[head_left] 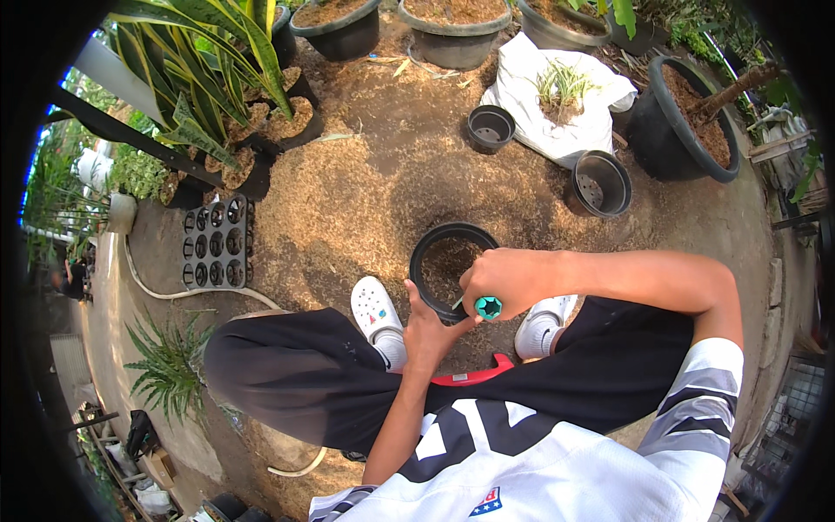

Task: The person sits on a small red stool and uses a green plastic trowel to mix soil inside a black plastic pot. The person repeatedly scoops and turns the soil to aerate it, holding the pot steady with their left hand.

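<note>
A round black plastic pot [424, 252] stands on the ground between my feet, with brown loose material inside. My left hand [428, 331] is at the pot's near left side, thumb and finger spread wide along its rim as it holds it. Over the pot's right side, my right hand [503, 283] is closed in a fist around a tool with a teal handle [489, 307]; the round handle end pokes out toward me. A thin pale sliver shows by the fist at the rim, but the tool's working end is mostly hidden. Both hands nearly meet at the near rim.
A red curved object [474, 376] lies just before me. Two black pots, one smaller [491, 129] and one tipped [600, 184], sit near a white sack [574, 130] bearing a grassy plant. Left are a black cell tray [216, 244], potted snake plants [209, 78] and a hose [174, 294].
</note>
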